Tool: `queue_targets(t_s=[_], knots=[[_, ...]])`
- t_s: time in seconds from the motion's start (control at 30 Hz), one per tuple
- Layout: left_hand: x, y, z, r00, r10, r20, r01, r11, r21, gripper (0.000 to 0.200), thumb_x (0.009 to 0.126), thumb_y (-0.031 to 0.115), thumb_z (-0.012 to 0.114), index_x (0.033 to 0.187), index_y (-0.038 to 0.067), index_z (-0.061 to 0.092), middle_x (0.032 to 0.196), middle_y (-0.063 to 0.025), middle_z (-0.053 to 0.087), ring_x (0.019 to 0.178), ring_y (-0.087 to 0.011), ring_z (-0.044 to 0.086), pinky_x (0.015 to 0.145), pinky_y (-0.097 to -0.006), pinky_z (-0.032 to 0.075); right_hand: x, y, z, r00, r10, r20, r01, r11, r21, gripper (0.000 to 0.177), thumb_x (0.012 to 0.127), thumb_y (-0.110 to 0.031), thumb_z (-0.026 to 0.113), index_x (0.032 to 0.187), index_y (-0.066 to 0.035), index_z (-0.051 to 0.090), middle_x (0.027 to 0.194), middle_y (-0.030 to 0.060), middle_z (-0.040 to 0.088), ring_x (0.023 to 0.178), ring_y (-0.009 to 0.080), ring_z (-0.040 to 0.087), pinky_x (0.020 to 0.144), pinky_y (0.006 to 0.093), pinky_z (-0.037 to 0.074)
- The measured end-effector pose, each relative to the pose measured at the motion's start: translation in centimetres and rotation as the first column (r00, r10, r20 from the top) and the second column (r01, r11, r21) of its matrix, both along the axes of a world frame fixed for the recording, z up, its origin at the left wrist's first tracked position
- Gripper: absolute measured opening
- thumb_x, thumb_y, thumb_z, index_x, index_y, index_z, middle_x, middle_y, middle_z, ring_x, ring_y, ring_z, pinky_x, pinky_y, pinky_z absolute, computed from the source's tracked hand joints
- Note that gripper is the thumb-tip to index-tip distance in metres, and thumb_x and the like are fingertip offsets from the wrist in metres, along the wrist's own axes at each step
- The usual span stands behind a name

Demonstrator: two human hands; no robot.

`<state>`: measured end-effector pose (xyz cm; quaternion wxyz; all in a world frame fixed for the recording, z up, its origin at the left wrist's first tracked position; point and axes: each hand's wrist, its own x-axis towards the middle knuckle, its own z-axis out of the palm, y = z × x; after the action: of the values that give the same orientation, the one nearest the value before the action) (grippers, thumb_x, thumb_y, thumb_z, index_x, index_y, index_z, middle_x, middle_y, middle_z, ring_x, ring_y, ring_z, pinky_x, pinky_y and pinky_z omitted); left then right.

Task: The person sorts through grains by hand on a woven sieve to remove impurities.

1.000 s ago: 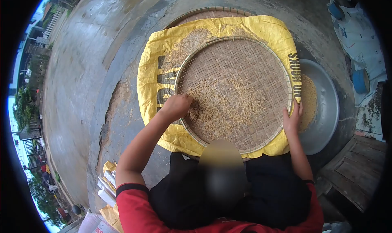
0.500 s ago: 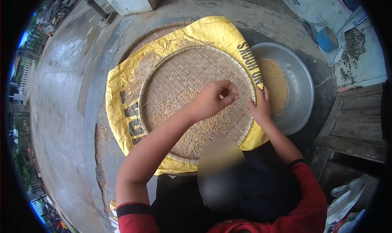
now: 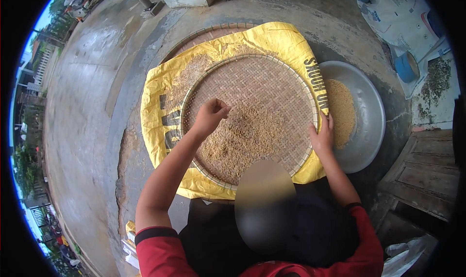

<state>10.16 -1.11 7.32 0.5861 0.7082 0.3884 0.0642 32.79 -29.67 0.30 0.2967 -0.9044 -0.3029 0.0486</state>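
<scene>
A round woven bamboo winnowing tray point(image 3: 272, 75) lies on a yellow sack point(image 3: 284, 34), with unhusked grain point(image 3: 242, 136) spread over its middle and near side. My left hand point(image 3: 209, 118) is above the tray's left part, its fingers curled in a pinch; what they hold, if anything, I cannot make out. At the right rim, my right hand point(image 3: 323, 135) grips the tray, thumb on the inner side and fingers outside over the sack's edge.
To the right stands a wide metal basin point(image 3: 371, 117) with grain in it. Beneath the sack, a second woven tray point(image 3: 208, 36) shows its far rim. A blue tape roll point(image 3: 407, 67) and wooden boards point(image 3: 422, 153) lie further right.
My left hand has moved left across the tray, from over its right-middle part to its left part, and stays pinched. My right hand keeps its hold on the rim. The view has shifted slightly.
</scene>
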Motion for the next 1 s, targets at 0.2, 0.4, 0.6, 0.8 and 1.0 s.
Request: queue_targets(t_s=[0.2,0.4,0.6,0.8,1.0], knots=[[-6.9,1.6,0.8,0.919,-0.227,-0.323,0.268,0.959,0.09,0.021,0.08,0.015,0.069,0.089,-0.001,0.059,0.081,-0.0089,0.065,0.074,-0.0182,0.063,0.068,-0.03,0.049,0.3,-0.1,-0.7,0.999,0.032,-0.004,-0.032,0.999,-0.009,0.06,0.08,-0.021,0.063,0.133,-0.011,0.04,0.139,0.0242,0.031,0.125,0.0414,0.036,0.101,0.0449,0.034],[-10.5,1.3,0.1,0.863,-0.176,-0.474,0.38,0.844,0.378,0.019,0.072,0.008,0.067,0.09,0.003,0.061,0.084,-0.0137,0.065,0.08,-0.0296,0.063,0.072,-0.0362,0.05,0.6,-0.3,-1.1,0.999,0.033,0.013,-0.032,0.999,-0.032,0.058,0.082,-0.02,0.063,0.134,-0.012,0.039,0.14,0.0256,0.028,0.128,0.0425,0.033,0.103,0.0459,0.032],[-10.6,0.8,-0.2,0.751,-0.268,-0.604,0.557,0.748,0.36,0.025,0.071,0.008,0.066,0.096,0.008,0.061,0.085,-0.0116,0.064,0.083,-0.0303,0.062,0.072,-0.0408,0.049,0.6,-0.3,-1.0,0.999,0.035,0.0,-0.035,0.999,-0.019,0.057,0.083,-0.019,0.062,0.134,-0.01,0.039,0.14,0.025,0.027,0.128,0.042,0.032,0.103,0.046,0.031],[-10.5,0.8,-1.8,0.692,-0.246,-0.678,0.592,0.732,0.338,0.019,0.07,0.009,0.063,0.089,0.01,0.059,0.086,-0.0086,0.061,0.086,-0.0285,0.06,0.071,-0.0415,0.048,0.4,-0.1,-0.6,1.0,0.028,-0.015,-0.028,0.999,-0.02,0.057,0.083,-0.018,0.062,0.134,-0.009,0.038,0.14,0.0246,0.027,0.129,0.0415,0.029,0.105,0.0462,0.028],[-10.3,1.0,-1.1,0.694,-0.287,-0.66,0.614,0.714,0.335,0.018,0.071,0.008,0.061,0.089,0.005,0.06,0.087,-0.0136,0.063,0.087,-0.0318,0.062,0.071,-0.0422,0.05,0.6,-0.2,-0.8,0.999,0.038,-0.007,-0.038,0.999,-0.017,0.057,0.083,-0.017,0.061,0.134,-0.008,0.039,0.139,0.0246,0.028,0.129,0.0411,0.029,0.105,0.0467,0.027]])
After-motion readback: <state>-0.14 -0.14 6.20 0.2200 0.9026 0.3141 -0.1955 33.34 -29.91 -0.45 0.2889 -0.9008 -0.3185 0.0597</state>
